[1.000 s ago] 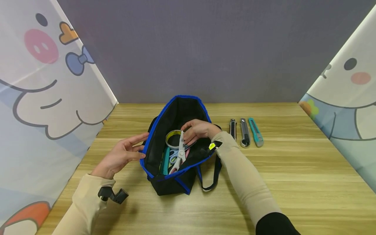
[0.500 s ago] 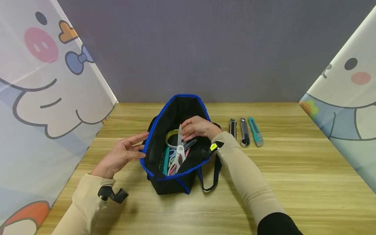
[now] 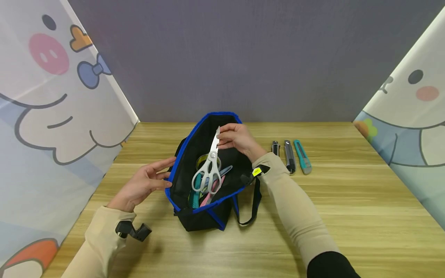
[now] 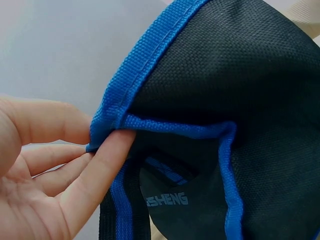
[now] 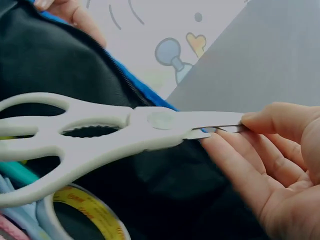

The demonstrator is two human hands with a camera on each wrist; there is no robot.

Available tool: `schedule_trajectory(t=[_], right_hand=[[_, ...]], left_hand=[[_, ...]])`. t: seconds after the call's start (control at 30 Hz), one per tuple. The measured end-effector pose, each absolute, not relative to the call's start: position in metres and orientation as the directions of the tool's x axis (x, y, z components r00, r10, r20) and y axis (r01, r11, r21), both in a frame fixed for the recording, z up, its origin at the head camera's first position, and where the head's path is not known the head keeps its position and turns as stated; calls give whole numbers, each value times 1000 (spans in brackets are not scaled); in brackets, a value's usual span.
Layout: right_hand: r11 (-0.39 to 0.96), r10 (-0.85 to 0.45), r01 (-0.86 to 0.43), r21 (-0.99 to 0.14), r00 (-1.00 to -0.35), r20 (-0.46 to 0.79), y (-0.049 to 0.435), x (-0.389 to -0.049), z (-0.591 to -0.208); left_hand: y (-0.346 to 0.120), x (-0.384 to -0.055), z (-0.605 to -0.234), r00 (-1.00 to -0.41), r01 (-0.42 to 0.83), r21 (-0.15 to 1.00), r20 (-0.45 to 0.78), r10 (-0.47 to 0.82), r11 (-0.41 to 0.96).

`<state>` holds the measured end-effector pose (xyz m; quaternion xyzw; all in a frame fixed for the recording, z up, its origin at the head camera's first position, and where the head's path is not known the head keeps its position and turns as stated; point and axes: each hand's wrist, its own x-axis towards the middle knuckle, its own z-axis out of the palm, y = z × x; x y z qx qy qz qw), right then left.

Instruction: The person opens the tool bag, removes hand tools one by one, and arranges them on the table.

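Grey letters [image 4: 172, 200] reading "SHENG", their start hidden, show on the black woven bag [image 3: 199, 222]. The left hand [image 3: 144, 181] pinches the bag's ribbed blue edge [image 4: 145, 61]. At the bag's opening, the right hand [image 3: 238, 139] pinches white-handled scissors [image 3: 213, 155] by the metal blades [image 5: 215, 119]. Inside the bag sits a round tape roll [image 5: 96, 210], its yellow core's print illegible. Three box cutters [image 3: 290, 156] lie right of the bag.
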<state>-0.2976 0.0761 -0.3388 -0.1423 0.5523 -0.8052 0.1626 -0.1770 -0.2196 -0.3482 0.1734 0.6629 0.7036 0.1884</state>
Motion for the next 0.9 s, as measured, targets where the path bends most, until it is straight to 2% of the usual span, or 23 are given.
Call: schedule_trajectory(t=[0.47, 0.73, 0.9], right_hand=[[-388, -327, 26, -921, -939, 112, 105, -299, -308], [-403, -283, 28, -915, -954, 96, 145, -304, -286], [-365, -242, 23, -931, -968, 71, 174, -308, -276]], left_hand=[[-220, -176, -347, -864, -26, 999, 1, 503, -47], [-221, -177, -348, -860, -24, 998, 11, 511, -62], [-222, -177, -349, -857, -27, 997, 14, 515, -73]])
